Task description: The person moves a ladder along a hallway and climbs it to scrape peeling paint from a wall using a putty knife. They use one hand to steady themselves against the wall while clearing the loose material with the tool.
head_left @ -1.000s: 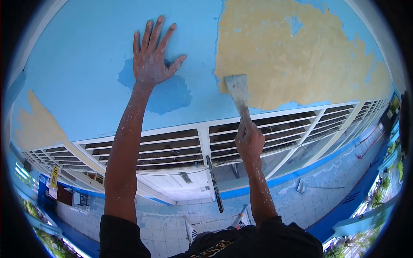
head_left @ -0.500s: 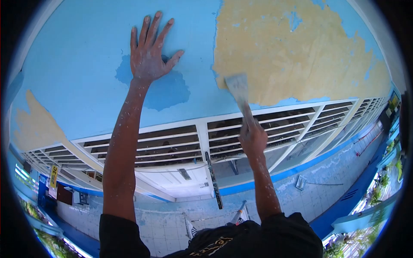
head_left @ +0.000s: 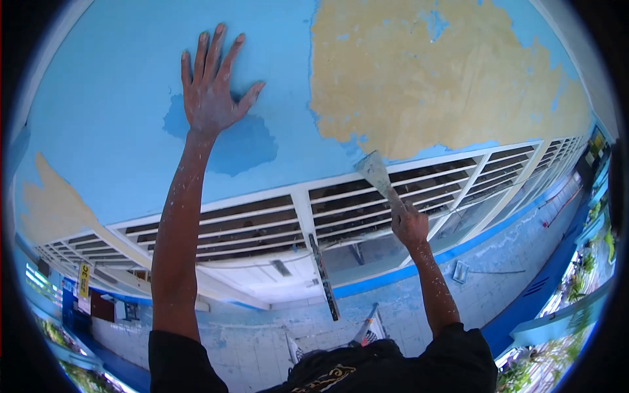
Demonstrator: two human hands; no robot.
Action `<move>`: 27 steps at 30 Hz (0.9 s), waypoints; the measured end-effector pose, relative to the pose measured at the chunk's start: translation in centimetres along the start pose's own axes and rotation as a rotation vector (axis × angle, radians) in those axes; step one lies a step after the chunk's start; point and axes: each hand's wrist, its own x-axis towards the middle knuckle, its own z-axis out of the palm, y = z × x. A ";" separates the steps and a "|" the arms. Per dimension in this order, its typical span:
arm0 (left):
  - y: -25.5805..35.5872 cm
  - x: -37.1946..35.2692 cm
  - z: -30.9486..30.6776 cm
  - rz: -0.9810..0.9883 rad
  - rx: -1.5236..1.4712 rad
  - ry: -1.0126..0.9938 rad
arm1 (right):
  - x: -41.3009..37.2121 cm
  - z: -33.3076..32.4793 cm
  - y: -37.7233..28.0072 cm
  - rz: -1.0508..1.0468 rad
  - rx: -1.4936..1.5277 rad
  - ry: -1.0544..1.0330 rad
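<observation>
My left hand (head_left: 211,98) is open, fingers spread on the light blue wall (head_left: 121,85), over a darker blue patch (head_left: 246,147) where paint has come off. In my right hand (head_left: 410,226) is a paint scraper (head_left: 375,172), gripped by its handle with the blade pointing up and left. The blade's edge lies at the lower border of a large tan bare area (head_left: 419,85), just above the white window frame. Ragged blue paint edges surround that tan area. White specks dot both forearms.
White louvred vents (head_left: 393,193) run below the wall, with a white door (head_left: 262,278) underneath. A dark, paint-spotted strip (head_left: 322,275) hangs near the door. Far below, a long-handled tool (head_left: 460,272) lies on the tiled floor (head_left: 406,314). A yellow sign (head_left: 84,280) is at left.
My right hand has moved the scraper down and to the right, from the tan area's left edge to its lower border. My left hand stays spread on the wall; the view has shifted slightly.
</observation>
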 end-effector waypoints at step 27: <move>0.1 0.3 0.3 0.007 0.013 -0.002 | 4.9 1.4 -4.2 -0.118 0.047 0.158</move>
